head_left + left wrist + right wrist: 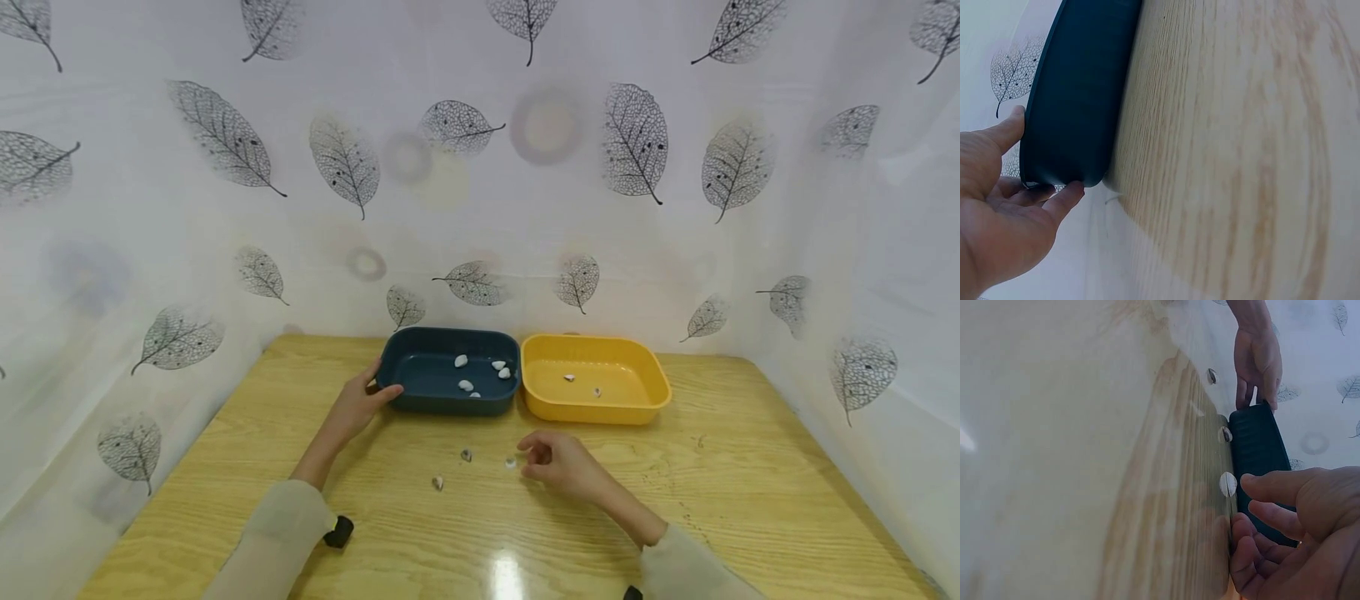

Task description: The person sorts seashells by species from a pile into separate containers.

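My left hand (pixel 357 402) holds the left end of a dark blue tray (pixel 450 406), thumb at the rim and fingers along the end wall. Several white shells (pixel 466 386) lie inside that tray. On the table in front, my right hand (pixel 558 464) hovers beside a white shell (pixel 511 463), its thumb and index finger apart and the other fingers bent. In the right wrist view the thumb tip is right by this white shell (pixel 1228 484). Two darker shells, one spiral-looking shell (pixel 467 455) and another shell (pixel 438 482), lie farther left.
A yellow tray (pixel 592 412) stands against the blue one's right side, with two small shells (pixel 569 378) in it. The wooden table (pixel 750 467) ends at a leaf-print curtain (pixel 480 208) behind and at both sides.
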`<state>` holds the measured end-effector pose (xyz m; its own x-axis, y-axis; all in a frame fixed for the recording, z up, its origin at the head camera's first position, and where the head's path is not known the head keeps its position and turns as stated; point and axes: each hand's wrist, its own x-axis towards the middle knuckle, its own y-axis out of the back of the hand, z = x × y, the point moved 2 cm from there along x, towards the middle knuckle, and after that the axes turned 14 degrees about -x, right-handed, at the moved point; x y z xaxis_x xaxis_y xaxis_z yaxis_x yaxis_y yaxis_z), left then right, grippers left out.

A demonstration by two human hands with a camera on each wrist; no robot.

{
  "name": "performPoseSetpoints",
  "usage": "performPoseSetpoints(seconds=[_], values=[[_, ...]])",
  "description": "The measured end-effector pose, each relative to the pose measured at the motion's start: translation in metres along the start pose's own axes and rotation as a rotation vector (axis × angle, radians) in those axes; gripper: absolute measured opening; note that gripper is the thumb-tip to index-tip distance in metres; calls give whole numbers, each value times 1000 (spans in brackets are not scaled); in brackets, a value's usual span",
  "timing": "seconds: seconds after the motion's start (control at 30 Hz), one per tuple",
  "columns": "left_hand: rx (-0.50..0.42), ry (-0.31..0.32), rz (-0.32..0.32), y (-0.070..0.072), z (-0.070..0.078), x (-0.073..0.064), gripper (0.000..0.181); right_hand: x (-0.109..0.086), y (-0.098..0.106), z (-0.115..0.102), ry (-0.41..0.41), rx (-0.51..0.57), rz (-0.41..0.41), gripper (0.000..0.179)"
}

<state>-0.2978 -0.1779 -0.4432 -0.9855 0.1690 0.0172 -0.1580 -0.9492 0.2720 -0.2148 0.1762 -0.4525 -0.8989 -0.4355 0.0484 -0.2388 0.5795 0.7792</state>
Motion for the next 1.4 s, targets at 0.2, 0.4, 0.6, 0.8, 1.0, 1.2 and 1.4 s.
performPoseSetpoints(seconds=[0.2,0.4,0.6,0.8,1.0,1.2,1.4], values=[[-5,-4,-2,-1,1,-1,80,5,-5,-2,11,-72,30,25],[-15,-8,-10,-2,2,-2,80,10,-10,-2,16,-111,47,21],[-15,3,-6,-2,2,-2,80,13,-13,-4,10,-163,54,16],[-12,8,0,-1,-1,0,79,14,-14,-6,6,-181,51,11],[-11,0,-1,-1,-2,1,78,14,-14,-7,6,-194,63,6],[-14,-9,-3,-1,-1,0,80,14,-14,-10,8,-182,53,3],[-9,-3,-8,-1,-1,-1,81,15,-16,-12,8,-166,35,3]])
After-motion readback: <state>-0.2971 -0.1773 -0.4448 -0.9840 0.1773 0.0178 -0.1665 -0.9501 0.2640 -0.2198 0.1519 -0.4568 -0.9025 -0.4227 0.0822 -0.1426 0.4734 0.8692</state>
